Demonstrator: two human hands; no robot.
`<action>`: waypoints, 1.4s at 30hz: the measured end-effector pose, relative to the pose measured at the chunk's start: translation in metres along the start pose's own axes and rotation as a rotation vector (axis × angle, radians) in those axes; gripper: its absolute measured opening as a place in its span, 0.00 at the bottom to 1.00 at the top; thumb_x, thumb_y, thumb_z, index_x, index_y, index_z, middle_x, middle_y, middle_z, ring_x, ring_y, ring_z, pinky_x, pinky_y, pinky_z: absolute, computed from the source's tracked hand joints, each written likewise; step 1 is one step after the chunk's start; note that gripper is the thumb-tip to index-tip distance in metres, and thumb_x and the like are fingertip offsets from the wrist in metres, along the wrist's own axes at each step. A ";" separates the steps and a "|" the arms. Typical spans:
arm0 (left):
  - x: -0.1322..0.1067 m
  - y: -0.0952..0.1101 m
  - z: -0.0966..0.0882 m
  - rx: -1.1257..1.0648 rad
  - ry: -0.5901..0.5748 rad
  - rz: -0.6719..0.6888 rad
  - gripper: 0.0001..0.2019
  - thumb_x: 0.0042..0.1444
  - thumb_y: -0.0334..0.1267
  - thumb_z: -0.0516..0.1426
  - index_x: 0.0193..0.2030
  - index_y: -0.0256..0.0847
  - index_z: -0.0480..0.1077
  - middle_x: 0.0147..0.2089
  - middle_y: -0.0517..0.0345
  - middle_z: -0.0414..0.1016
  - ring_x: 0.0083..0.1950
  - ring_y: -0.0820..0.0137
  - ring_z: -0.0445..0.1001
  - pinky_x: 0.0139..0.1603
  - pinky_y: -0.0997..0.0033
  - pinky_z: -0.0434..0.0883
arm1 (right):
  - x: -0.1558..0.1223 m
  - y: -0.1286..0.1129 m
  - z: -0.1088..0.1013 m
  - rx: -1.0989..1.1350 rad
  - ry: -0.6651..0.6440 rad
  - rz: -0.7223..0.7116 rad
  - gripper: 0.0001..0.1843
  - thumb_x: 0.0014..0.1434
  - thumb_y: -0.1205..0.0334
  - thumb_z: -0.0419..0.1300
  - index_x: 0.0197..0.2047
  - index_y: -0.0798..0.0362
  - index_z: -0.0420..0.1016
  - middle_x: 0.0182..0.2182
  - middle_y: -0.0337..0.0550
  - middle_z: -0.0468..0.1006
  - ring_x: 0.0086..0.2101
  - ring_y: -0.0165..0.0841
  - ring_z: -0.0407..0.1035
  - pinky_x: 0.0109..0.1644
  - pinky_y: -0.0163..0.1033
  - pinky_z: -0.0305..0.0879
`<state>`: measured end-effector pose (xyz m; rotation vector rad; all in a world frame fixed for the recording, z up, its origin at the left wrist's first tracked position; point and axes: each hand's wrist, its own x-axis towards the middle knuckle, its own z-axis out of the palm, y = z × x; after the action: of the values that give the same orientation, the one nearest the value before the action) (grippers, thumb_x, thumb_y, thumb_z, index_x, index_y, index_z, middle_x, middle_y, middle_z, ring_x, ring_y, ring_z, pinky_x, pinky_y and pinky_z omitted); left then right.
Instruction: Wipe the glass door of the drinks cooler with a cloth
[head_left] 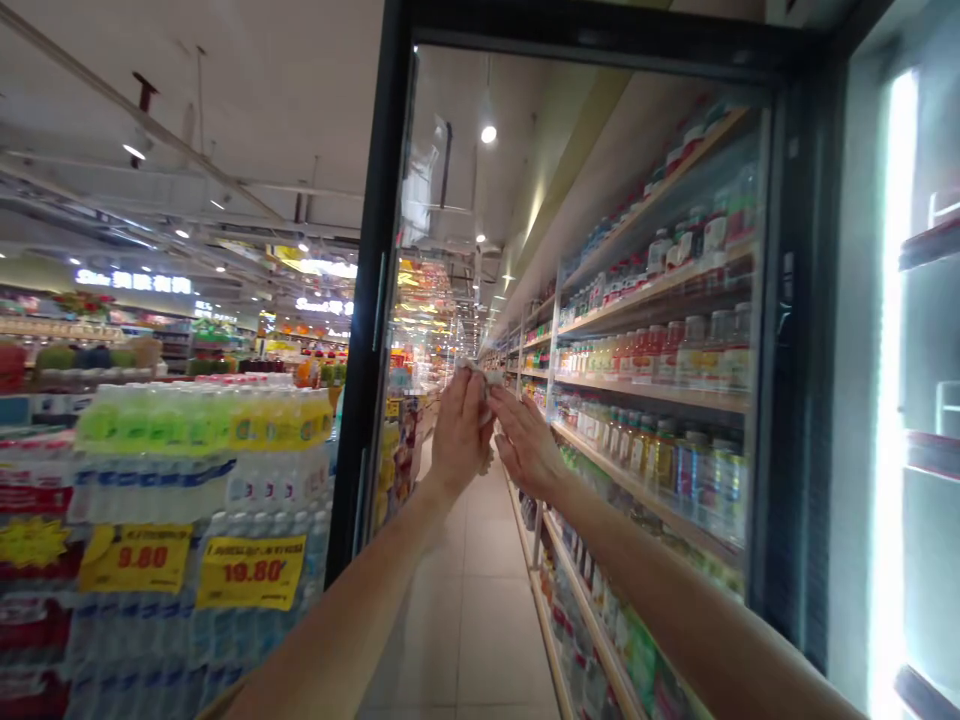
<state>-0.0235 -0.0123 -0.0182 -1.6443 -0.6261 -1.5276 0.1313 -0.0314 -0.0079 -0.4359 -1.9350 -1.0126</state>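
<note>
Both my arms reach forward in front of the glass door. My left hand [462, 428] is closed on a crumpled pale cloth [493, 377], with its fingers bent over it. Part of the cloth shows above the fingers, and a bit hangs below between the hands. Right beside it, my right hand [531, 447] has its fingers stretched toward the cloth, the fingertips at its edge and the thumb apart. The glass door [355, 420] has a dark frame and stands swung out. Whether the cloth touches the glass I cannot tell.
At the left stand stacked bottle packs [202, 415] with yellow price signs [251, 572]. Shelves of bottles [652, 390] line the right side of the door pane, above a tiled floor [499, 610]. A lit strip [892, 380] glows inside the cabinet at far right.
</note>
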 end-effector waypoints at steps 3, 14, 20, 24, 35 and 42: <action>-0.002 -0.004 -0.023 -0.174 -0.129 0.097 0.32 0.59 0.40 0.49 0.66 0.39 0.38 0.67 0.39 0.44 0.68 0.58 0.45 0.63 0.51 0.54 | 0.006 -0.021 0.012 0.003 0.007 0.127 0.27 0.60 0.62 0.42 0.63 0.56 0.50 0.60 0.50 0.60 0.62 0.34 0.47 0.65 0.50 0.42; -0.020 -0.031 -0.041 -0.075 0.089 -0.146 0.23 0.62 0.35 0.42 0.65 0.42 0.47 0.65 0.47 0.54 0.66 0.66 0.51 0.64 0.57 0.54 | 0.054 -0.063 0.045 -0.235 0.027 0.291 0.24 0.60 0.56 0.49 0.58 0.54 0.60 0.61 0.54 0.55 0.63 0.45 0.41 0.63 0.61 0.36; -0.023 -0.033 -0.035 0.169 -0.053 -0.107 0.24 0.61 0.37 0.44 0.64 0.38 0.50 0.66 0.43 0.50 0.68 0.61 0.44 0.64 0.51 0.52 | 0.020 0.021 -0.001 -0.384 0.087 0.360 0.23 0.60 0.62 0.46 0.59 0.49 0.59 0.61 0.48 0.58 0.62 0.40 0.46 0.63 0.58 0.38; -0.025 -0.029 -0.030 0.270 -0.115 -0.145 0.25 0.60 0.40 0.47 0.64 0.38 0.52 0.67 0.42 0.47 0.69 0.57 0.41 0.64 0.49 0.50 | -0.017 0.091 -0.051 -0.470 0.375 0.677 0.25 0.58 0.62 0.46 0.59 0.57 0.59 0.61 0.58 0.55 0.62 0.46 0.46 0.60 0.63 0.42; -0.027 -0.034 -0.027 0.264 -0.108 -0.118 0.26 0.60 0.40 0.47 0.65 0.39 0.49 0.67 0.44 0.46 0.69 0.59 0.41 0.64 0.50 0.49 | -0.015 0.010 0.003 -0.374 -0.119 0.107 0.24 0.56 0.63 0.52 0.56 0.44 0.63 0.62 0.45 0.56 0.63 0.40 0.42 0.63 0.58 0.35; -0.026 -0.030 -0.024 0.255 -0.097 -0.154 0.26 0.60 0.40 0.46 0.65 0.40 0.49 0.68 0.46 0.44 0.69 0.59 0.40 0.64 0.49 0.48 | -0.086 0.138 -0.095 -0.565 0.365 0.891 0.27 0.58 0.59 0.47 0.59 0.60 0.60 0.61 0.64 0.53 0.61 0.53 0.47 0.59 0.63 0.42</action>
<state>-0.0655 -0.0109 -0.0385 -1.5091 -0.9777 -1.4136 0.3174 -0.0158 0.0135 -1.2030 -0.9170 -0.9116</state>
